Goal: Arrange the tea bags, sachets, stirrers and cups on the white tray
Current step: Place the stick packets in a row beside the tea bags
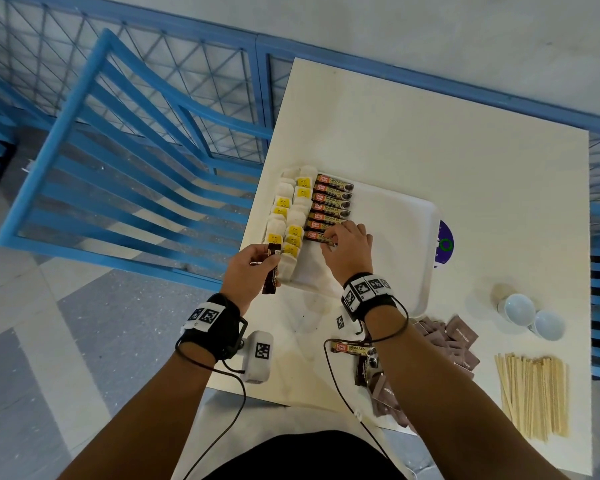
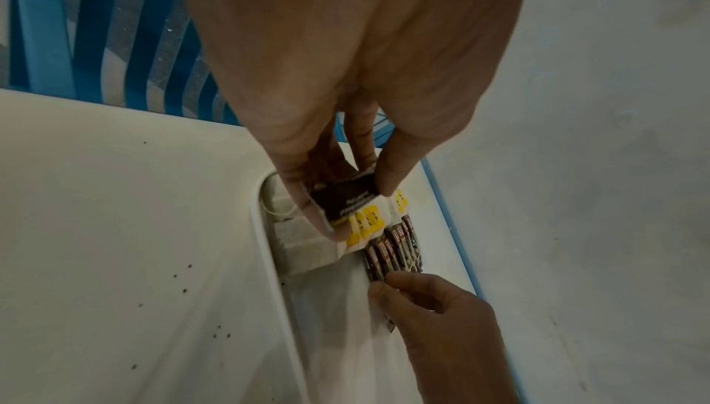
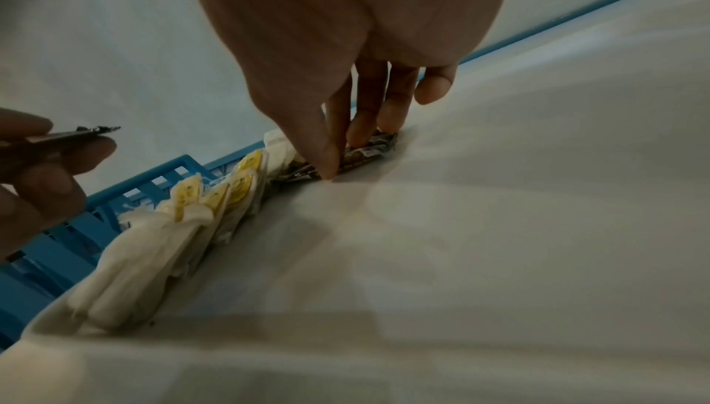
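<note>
The white tray (image 1: 399, 223) holds two rows of tea bags (image 1: 288, 216) with yellow tags along its left side, and a row of several brown coffee sachets (image 1: 331, 202) beside them. My right hand (image 1: 343, 247) pinches the nearest coffee sachet (image 3: 365, 152) in that row against the tray floor. My left hand (image 1: 253, 268) grips a dark coffee sachet (image 1: 271, 271) just off the tray's near left corner, seen as a dark sachet (image 2: 346, 198) between thumb and fingers. Two white cups (image 1: 530, 315), wooden stirrers (image 1: 534, 393) and brown sugar sachets (image 1: 454, 341) lie on the table.
More coffee sachets (image 1: 354, 351) lie on the table under my right forearm. A purple disc (image 1: 444, 244) shows from under the tray's right rim. A blue chair (image 1: 118, 150) stands left of the white table (image 1: 430, 133); blue railing runs behind.
</note>
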